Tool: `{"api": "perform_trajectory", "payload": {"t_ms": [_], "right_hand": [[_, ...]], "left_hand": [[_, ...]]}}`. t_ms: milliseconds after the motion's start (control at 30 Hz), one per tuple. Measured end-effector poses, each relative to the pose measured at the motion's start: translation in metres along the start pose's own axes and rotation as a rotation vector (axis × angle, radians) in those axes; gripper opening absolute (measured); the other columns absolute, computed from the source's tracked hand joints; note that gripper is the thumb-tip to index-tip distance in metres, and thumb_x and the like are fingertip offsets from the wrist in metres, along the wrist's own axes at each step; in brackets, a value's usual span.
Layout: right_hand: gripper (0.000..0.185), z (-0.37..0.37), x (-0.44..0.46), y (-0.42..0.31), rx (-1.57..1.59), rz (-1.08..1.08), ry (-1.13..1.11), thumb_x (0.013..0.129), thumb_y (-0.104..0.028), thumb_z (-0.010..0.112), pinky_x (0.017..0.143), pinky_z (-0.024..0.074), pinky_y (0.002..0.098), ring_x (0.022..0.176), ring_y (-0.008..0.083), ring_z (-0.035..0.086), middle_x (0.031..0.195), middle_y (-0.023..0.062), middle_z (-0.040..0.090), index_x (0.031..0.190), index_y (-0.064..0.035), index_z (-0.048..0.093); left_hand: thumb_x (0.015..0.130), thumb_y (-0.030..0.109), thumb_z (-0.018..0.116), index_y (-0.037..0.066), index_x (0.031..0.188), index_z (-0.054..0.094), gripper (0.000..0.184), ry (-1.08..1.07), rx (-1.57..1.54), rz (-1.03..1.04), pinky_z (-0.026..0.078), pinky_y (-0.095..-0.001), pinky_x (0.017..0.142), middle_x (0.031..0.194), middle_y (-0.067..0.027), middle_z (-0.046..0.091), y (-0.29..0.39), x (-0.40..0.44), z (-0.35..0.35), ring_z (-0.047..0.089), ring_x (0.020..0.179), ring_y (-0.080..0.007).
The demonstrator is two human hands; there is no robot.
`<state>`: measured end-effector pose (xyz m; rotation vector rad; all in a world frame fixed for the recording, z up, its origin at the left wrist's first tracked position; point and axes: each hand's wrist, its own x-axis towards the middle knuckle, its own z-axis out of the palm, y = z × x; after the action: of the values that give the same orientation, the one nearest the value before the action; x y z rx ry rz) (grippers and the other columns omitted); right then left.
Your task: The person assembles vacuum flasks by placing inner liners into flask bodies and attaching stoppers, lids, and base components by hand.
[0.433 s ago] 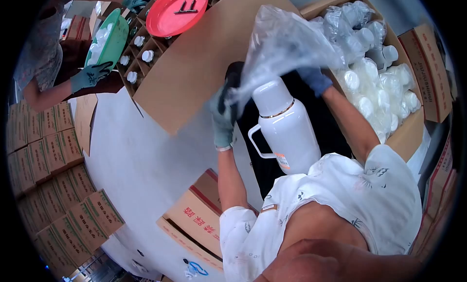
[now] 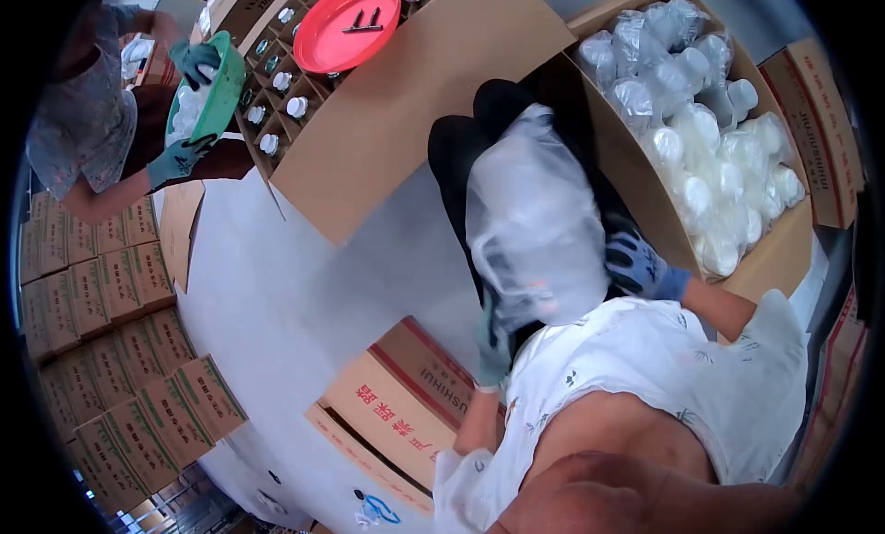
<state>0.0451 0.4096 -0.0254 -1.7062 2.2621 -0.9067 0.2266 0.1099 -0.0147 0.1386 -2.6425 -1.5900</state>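
Note:
A white thermos jug (image 2: 539, 225) lies across my lap, covered by a clear plastic bag (image 2: 525, 165) that reaches down to its base. My left hand (image 2: 493, 345), in a grey-green glove, is low at the jug's left side, beside the bag's edge; its fingers are partly hidden. On the other side, my right hand (image 2: 636, 262), in a glove with dark fingertips, rests against the bag near the base, fingers curved. Whether either hand pinches the film is hard to see.
An open carton (image 2: 774, 244) of bagged white jugs stands at the right. Ahead, a red tray (image 2: 346, 46) with small dark parts sits on a divided box of bottles. A co-worker's gloved hands hold a green basin (image 2: 226, 92). Cartons (image 2: 120, 285) are stacked at the left.
The bag has come down over the jug, from above its top to its base. Both my hands have moved back toward my body. The co-worker's upper hand has moved into the basin.

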Motion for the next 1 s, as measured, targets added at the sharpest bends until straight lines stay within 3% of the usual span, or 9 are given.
{"api": "perform_trajectory", "payload": {"t_ms": [67, 133, 267, 333, 433, 600, 667, 800, 1000], "right_hand": [[0.034, -0.036, 0.001, -0.016, 0.154, 0.08, -0.095, 0.073, -0.017, 0.069, 0.107, 0.0309, 0.0547, 0.109, 0.0384, 0.051, 0.114, 0.0181, 0.055, 0.104, -0.0039, 0.062], [0.033, -0.055, -0.002, -0.009, 0.304, 0.159, -0.1, 0.077, -0.015, 0.068, 0.106, 0.0343, 0.0502, 0.11, 0.0365, 0.052, 0.116, 0.0182, 0.054, 0.107, -0.0027, 0.062], [0.061, -0.124, 0.072, -0.055, 0.798, 0.441, 0.382, 0.078, -0.029, 0.073, 0.101, 0.0411, 0.0378, 0.113, 0.0305, 0.055, 0.121, 0.0215, 0.055, 0.127, 0.0007, 0.051], [0.072, -0.111, 0.072, -0.087, 0.175, 0.439, 0.36, 0.075, -0.035, 0.076, 0.094, 0.045, 0.0362, 0.106, 0.0309, 0.057, 0.114, 0.0203, 0.058, 0.13, 0.0018, 0.048], [0.067, -0.086, 0.06, -0.061, 0.127, 0.635, 0.269, 0.074, -0.04, 0.077, 0.082, 0.0472, 0.036, 0.093, 0.0286, 0.059, 0.1, 0.017, 0.06, 0.12, 0.0027, 0.054], [0.032, -0.11, 0.014, -0.003, 0.933, 0.754, 1.024, 0.082, -0.024, 0.075, 0.068, 0.0464, 0.0259, 0.074, 0.0074, 0.054, 0.077, 0.003, 0.062, 0.097, 0.0024, 0.066], [0.029, -0.161, -0.012, 0.004, 0.656, 0.745, 1.099, 0.086, -0.011, 0.068, 0.087, 0.0501, 0.0257, 0.093, 0.0123, 0.063, 0.102, 0.0033, 0.066, 0.112, 0.0005, 0.062], [0.026, -0.194, -0.067, 0.09, -0.106, 0.899, 1.291, 0.088, -0.011, 0.067, 0.081, 0.048, 0.0242, 0.087, 0.0087, 0.059, 0.098, 0.002, 0.065, 0.111, 0.0006, 0.061], [0.034, -0.173, -0.149, 0.247, -0.036, 1.222, 1.388, 0.08, -0.033, 0.074, 0.066, 0.0453, 0.0298, 0.07, 0.0121, 0.055, 0.078, 0.0033, 0.063, 0.093, -0.003, 0.066]], "left_hand": [[0.085, 0.016, 0.058, 0.001, 0.13, 0.054, 0.048, -0.181, 0.09, -0.08, 0.045, -0.039, 0.093, 0.124, -0.0206, 0.057, -0.003, -0.046, 0.007, 0.058, 0.109, -0.0358], [0.079, 0.019, 0.065, 0.004, 0.128, 0.056, 0.052, -0.271, -0.003, 0.146, 0.045, -0.0412, 0.094, 0.125, -0.0204, 0.057, 0.018, -0.024, -0.002, 0.057, 0.11, -0.0383], [0.079, 0.019, 0.069, 0.003, 0.134, 0.05, 0.06, -0.548, -0.271, 0.3, 0.045, -0.0405, 0.094, 0.125, -0.019, 0.057, 0.12, 0.076, 0.014, 0.057, 0.109, -0.0386], [0.082, 0.018, 0.069, 0.0, 0.135, 0.046, 0.06, -0.612, -0.181, 0.435, 0.043, -0.038, 0.096, 0.127, -0.0194, 0.055, 0.135, 0.082, 0.045, 0.056, 0.112, -0.0362], [0.087, 0.019, 0.065, 0.002, 0.137, 0.043, 0.057, -1.079, 0.029, 0.201, 0.042, -0.0371, 0.097, 0.13, -0.0196, 0.053, 0.178, 0.113, 0.065, 0.054, 0.115, -0.0354], [0.091, 0.019, 0.06, 0.003, 0.14, 0.041, 0.055, -1.094, -0.304, 0.636, 0.035, -0.0362, 0.106, 0.14, -0.0174, 0.045, 0.181, 0.12, 0.095, 0.043, 0.129, -0.0317], [0.091, 0.016, 0.057, 0.002, 0.14, 0.041, 0.053, -1.186, -0.266, 0.468, 0.03, -0.0364, 0.11, 0.143, -0.0163, 0.043, 0.164, 0.127, 0.097, 0.039, 0.133, -0.0314], [0.089, 0.013, 0.061, -0.001, 0.132, 0.049, 0.047, -1.018, -0.277, 0.13, 0.039, -0.0351, 0.103, 0.13, -0.018, 0.055, 0.118, 0.144, 0.074, 0.053, 0.121, -0.0292], [0.095, 0.013, 0.054, -0.003, 0.132, 0.05, 0.04, -0.625, -0.476, -0.167, 0.044, -0.0336, 0.1, 0.129, -0.0148, 0.057, 0.11, 0.191, 0.035, 0.058, 0.116, -0.0262]]}}
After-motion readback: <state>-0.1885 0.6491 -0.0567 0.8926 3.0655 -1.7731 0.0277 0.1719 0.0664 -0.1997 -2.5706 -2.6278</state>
